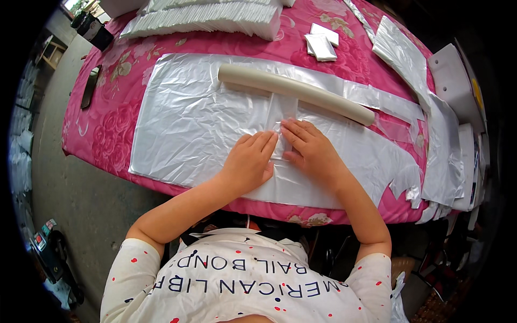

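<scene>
A large stack of silvery-white plastic sheets [183, 118] lies spread on the table. On it, a narrow folded strip of translucent plastic [281, 110] runs from under a long beige tube [296, 92] toward me. My left hand [250, 161] rests at the strip's left side, fingers stretched out and close together. From the right, my right hand [311, 149] lies palm down on the strip with its fingers extended. The fingertips of both hands nearly meet. Whether any plastic edge lies under the fingers is hidden.
A pink flowered cloth [116, 129] covers the table. Small folded white packets [322, 46] lie beyond the tube, and a long row of stacked packets [204, 21] stands at the back. A phone [91, 86] and a dark bottle [92, 30] sit left; a white box [456, 81] stands right.
</scene>
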Demonstrator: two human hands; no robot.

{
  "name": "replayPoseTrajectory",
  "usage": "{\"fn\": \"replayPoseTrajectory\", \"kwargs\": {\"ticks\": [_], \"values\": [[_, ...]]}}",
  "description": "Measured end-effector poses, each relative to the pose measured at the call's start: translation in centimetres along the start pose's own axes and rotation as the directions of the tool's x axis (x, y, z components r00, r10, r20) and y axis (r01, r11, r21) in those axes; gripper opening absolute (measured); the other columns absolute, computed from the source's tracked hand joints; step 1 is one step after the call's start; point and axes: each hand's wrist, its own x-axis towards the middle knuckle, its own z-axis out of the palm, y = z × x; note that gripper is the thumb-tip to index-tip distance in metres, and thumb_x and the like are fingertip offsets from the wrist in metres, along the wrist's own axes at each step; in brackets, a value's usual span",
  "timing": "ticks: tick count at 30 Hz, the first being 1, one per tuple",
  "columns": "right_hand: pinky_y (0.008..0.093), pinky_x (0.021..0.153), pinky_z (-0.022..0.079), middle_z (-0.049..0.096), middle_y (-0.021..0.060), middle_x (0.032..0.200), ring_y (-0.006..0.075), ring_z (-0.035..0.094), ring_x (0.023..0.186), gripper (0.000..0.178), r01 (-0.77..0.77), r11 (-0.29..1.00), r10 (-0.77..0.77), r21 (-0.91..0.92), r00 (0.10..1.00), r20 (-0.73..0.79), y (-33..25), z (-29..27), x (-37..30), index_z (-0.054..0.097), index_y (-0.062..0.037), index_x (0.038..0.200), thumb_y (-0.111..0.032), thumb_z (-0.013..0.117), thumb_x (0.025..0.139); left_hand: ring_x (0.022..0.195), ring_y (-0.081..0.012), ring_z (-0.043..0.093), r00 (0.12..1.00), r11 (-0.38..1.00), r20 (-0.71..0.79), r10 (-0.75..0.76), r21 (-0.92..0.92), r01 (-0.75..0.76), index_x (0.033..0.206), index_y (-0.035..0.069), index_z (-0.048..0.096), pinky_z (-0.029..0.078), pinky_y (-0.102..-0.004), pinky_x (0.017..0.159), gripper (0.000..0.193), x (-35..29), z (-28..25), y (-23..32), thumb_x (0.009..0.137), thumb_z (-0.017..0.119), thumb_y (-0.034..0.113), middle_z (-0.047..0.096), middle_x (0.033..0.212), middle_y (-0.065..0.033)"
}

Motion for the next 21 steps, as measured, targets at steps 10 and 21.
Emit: {"fn": "replayPoseTrajectory", "kwargs": {"ticks": [10, 21], "values": [[0.0363, 0.084, 0.047, 0.061, 0.0093, 0.105, 0.0279, 0.056, 0.099, 0.032, 0.035, 0.996, -0.028, 0.086, 0.997, -0.075, 1.3, 0.4, 0.0, 0.062, -0.0017, 0.099, 0.001, 0.062, 0.067, 0.094, -0.0235, 0.059, 0.957, 0.956, -0.03, 0.289, 0.052, -0.287, 0.107, -0.001, 0.058, 0.046, -0.033, 0.078, 0.041, 0.2, -0.3, -1.7, 0.066, 0.061, 0.004, 0.061, 0.103, -0.0113], [0.0334, 0.068, 0.049, 0.064, 0.0071, 0.089, 0.0234, 0.059, 0.079, 0.026, -0.063, 0.977, 0.079, 0.206, 0.994, -0.071, -2.6, 0.9, -2.9, 0.066, -0.0067, 0.094, 0.0, 0.064, 0.069, 0.094, -0.0229, 0.06, 0.991, 0.958, 0.08, 0.105, -0.277, -0.079, 0.12, 0.001, 0.051, 0.046, -0.0336, 0.075, 0.056, -2.7, -1.6, -1.0, 0.064, 0.059, -0.001, 0.064, 0.101, -0.0102]]}}
